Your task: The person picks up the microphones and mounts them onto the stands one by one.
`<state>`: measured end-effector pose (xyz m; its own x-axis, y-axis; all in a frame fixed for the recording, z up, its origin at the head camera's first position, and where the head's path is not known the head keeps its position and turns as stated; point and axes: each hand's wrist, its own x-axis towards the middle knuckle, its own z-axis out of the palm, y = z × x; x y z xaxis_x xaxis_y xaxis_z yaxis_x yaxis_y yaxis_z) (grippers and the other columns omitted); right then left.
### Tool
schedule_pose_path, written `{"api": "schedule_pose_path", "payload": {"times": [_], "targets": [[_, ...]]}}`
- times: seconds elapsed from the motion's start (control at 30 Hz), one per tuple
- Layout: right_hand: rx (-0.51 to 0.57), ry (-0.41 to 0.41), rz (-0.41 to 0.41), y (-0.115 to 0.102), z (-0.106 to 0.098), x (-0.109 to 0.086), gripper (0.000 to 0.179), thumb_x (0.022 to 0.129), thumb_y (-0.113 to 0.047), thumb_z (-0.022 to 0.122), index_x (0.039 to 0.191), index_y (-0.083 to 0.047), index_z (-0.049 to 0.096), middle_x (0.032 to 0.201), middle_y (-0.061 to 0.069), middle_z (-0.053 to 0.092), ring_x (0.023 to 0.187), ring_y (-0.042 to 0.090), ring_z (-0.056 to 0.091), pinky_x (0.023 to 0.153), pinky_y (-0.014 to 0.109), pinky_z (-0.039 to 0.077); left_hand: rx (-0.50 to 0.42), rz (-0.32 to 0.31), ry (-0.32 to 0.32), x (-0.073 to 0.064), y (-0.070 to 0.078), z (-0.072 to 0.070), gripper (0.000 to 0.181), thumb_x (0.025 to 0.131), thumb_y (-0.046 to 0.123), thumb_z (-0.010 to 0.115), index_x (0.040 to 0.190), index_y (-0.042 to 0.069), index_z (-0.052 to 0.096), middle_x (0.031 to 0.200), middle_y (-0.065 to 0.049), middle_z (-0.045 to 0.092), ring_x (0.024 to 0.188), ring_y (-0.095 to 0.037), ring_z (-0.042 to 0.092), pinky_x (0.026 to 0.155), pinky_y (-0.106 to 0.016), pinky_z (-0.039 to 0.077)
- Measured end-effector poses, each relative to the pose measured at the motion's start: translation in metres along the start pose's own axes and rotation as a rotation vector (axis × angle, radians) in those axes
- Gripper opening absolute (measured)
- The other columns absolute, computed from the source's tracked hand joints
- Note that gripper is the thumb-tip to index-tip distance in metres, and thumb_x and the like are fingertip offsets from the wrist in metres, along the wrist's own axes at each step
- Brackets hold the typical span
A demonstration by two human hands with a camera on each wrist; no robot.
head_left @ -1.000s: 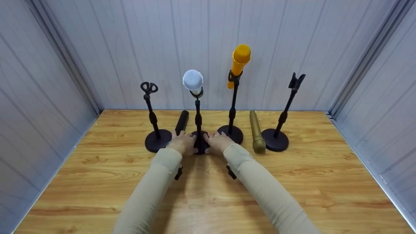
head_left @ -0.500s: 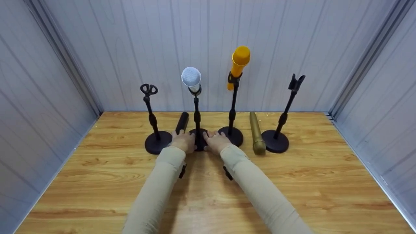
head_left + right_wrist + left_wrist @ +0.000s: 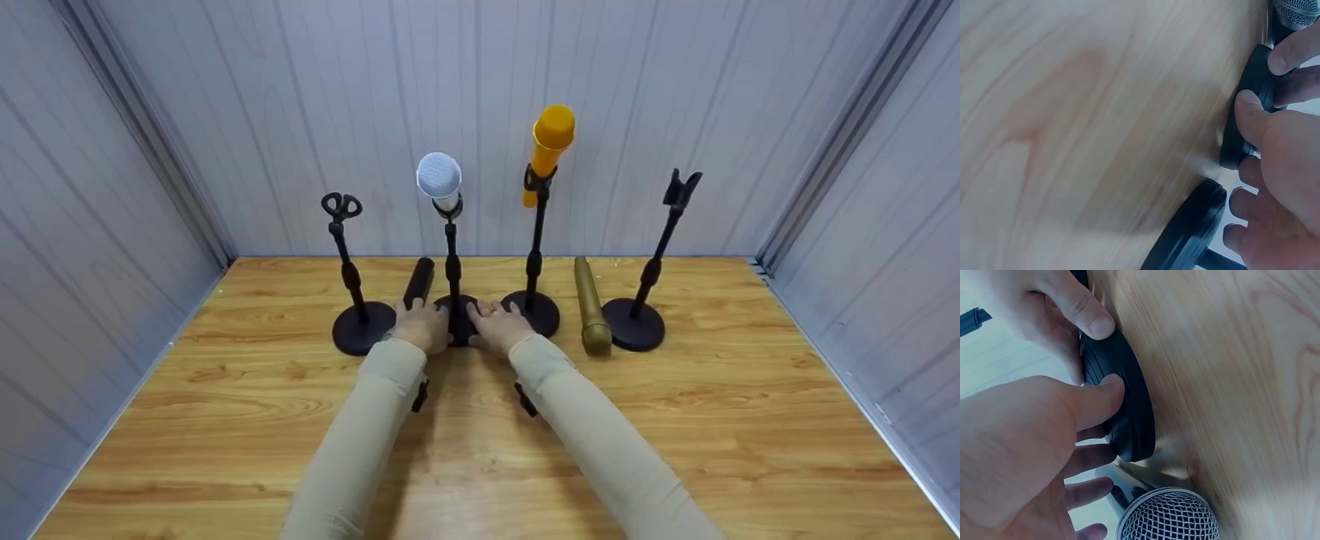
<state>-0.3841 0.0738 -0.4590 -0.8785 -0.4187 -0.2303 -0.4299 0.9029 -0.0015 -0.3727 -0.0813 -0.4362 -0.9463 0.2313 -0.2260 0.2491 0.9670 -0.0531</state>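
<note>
Head view: left hand [image 3: 422,328] and right hand [image 3: 501,328], fingers part-curled, pinch opposite sides of the round black microphone-stand base [image 3: 465,332], presumably for balanced control.

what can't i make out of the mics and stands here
Head view: front of the black microphone, hidden by the left hand.
Head view: sides of the gripped base, covered by that hand and the right hand.
Left wrist view: part of the mesh head, cut by the bottom edge.
Right wrist view: part of a second base, cut by the bottom edge.
</note>
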Motion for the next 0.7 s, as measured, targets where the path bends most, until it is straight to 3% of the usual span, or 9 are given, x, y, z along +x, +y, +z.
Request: {"api": "schedule_pose_path", "payload": {"times": [0.2, 0.3, 0.4, 0.47, 0.53, 0.6, 0.7], "targets": [[-0.048, 0.037, -0.049, 0.005, 0.004, -0.001, 0.065, 0.108, -0.04, 0.047, 0.162, -0.012, 0.025, 0.166, 0.011, 0.023, 0.152, 0.035, 0.019, 0.121, 0.053, 0.017, 0.025, 0.015, 0.049, -0.002, 0.002, 0.003, 0.051, 0.104, 0.037, 0.057, 0.145, 0.006, 0.055, 0.141, -0.016, 0.058, 0.13, -0.039, 0.045, 0.108, -0.062, 0.028], [-0.049, 0.051, -0.118, 0.007, 0.002, -0.006, 0.06, 0.109, -0.035, 0.047, 0.16, -0.011, 0.029, 0.164, 0.012, 0.028, 0.152, 0.035, 0.019, 0.121, 0.053, 0.017, 0.021, 0.03, 0.076, -0.006, 0.0, 0.005, 0.046, 0.103, 0.036, 0.059, 0.138, 0.005, 0.061, 0.136, -0.017, 0.061, 0.127, -0.04, 0.048, 0.108, -0.062, 0.029], [-0.001, 0.089, -0.211, 0.012, -0.006, -0.017, 0.053, 0.108, -0.029, 0.051, 0.157, -0.011, 0.038, 0.159, 0.014, 0.036, 0.148, 0.037, 0.029, 0.12, 0.051, 0.022, 0.002, 0.048, 0.119, -0.01, -0.001, 0.008, 0.041, 0.102, 0.034, 0.062, 0.13, 0.005, 0.068, 0.131, -0.017, 0.064, 0.125, -0.04, 0.051, 0.108, -0.063, 0.031], [0.051, 0.129, -0.276, 0.019, -0.013, -0.026, 0.049, 0.107, -0.024, 0.054, 0.153, -0.011, 0.046, 0.152, 0.015, 0.048, 0.137, 0.036, 0.047, 0.115, 0.049, 0.034, -0.014, 0.061, 0.154, -0.014, 0.0, 0.007, 0.037, 0.101, 0.033, 0.063, 0.126, 0.006, 0.07, 0.129, -0.017, 0.064, 0.124, -0.04, 0.053, 0.107, -0.063, 0.032], [0.106, 0.16, -0.335, 0.029, -0.022, -0.037, 0.044, 0.106, -0.02, 0.056, 0.148, -0.009, 0.052, 0.139, 0.016, 0.061, 0.115, 0.033, 0.064, 0.105, 0.047, 0.046, -0.042, 0.089, 0.193, -0.019, 0.003, 0.006, 0.033, 0.1, 0.031, 0.065, 0.12, 0.006, 0.072, 0.126, -0.018, 0.066, 0.119, -0.041, 0.057, 0.104, -0.064, 0.037], [0.134, 0.182, -0.382, 0.04, -0.029, -0.048, 0.04, 0.105, -0.018, 0.057, 0.144, -0.008, 0.057, 0.124, 0.014, 0.069, 0.094, 0.028, 0.07, 0.094, 0.043, 0.053, -0.073, 0.132, 0.231, -0.024, 0.009, 0.004, 0.029, 0.1, 0.03, 0.065, 0.117, 0.007, 0.072, 0.122, -0.018, 0.067, 0.114, -0.041, 0.06, 0.099, -0.063, 0.042], [0.163, 0.195, -0.419, 0.058, -0.035, -0.065, 0.035, 0.106, -0.017, 0.057, 0.139, -0.007, 0.062, 0.116, 0.01, 0.072, 0.089, 0.022, 0.071, 0.09, 0.039, 0.055, -0.124, 0.217, 0.279, -0.033, 0.019, 0.001, 0.025, 0.101, 0.028, 0.064, 0.11, 0.007, 0.072, 0.112, -0.016, 0.069, 0.105, -0.038, 0.065, 0.092, -0.059, 0.048]]}}
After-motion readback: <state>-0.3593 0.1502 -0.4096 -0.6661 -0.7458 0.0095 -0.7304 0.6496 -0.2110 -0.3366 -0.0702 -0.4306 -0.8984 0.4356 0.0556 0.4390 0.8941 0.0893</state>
